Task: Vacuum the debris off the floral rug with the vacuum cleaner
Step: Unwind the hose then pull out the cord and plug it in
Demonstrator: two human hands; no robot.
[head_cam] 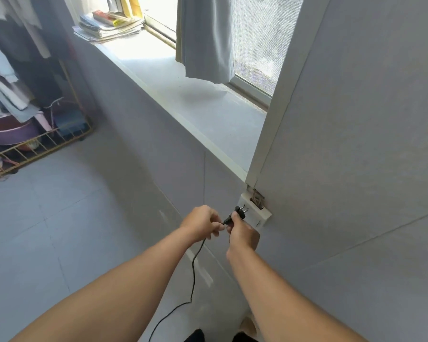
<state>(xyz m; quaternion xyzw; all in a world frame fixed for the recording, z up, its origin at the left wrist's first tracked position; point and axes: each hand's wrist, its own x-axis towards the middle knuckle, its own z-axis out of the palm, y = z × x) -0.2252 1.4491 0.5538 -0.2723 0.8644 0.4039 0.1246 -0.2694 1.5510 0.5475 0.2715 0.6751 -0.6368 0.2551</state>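
- Black two-pin plug (235,214): held just short of the socket, its metal pins tipped up and toward the plate and not yet inserted. This attitude suits lining the pins up with the holes.
- Thin black cord (194,264): runs from the back of the plug down past the left wrist, curves across the floor and leaves the view at the bottom edge. It hangs slack, so nothing tugs on the plug.
- Right hand (244,234): fingers curled, pinching the plug body. It is seen from the back, so the fingertips themselves are mostly hidden. It appears to be the steering hand.
- Left hand (201,223): fingers curled, thumb and forefinger pinching the cord just behind the plug, apparently to steady it and keep the lead out of the way.
- White plastic wall socket (260,216): fixed low on the grey wall (356,169), below the corner of the pale stone windowsill (183,99). A broken gap shows at its upper edge.
- Vacuum cleaner and floral rug: neither is in view. The machine presumably sits at the far end of the cord.
- Judged stage: power not yet connected, no vacuuming begun.
- Surroundings: grey tiled floor (59,218), grey hanging curtain (205,38), stack of books and papers (109,25) on the sill, gold wire clothes rack (42,145) at the left.
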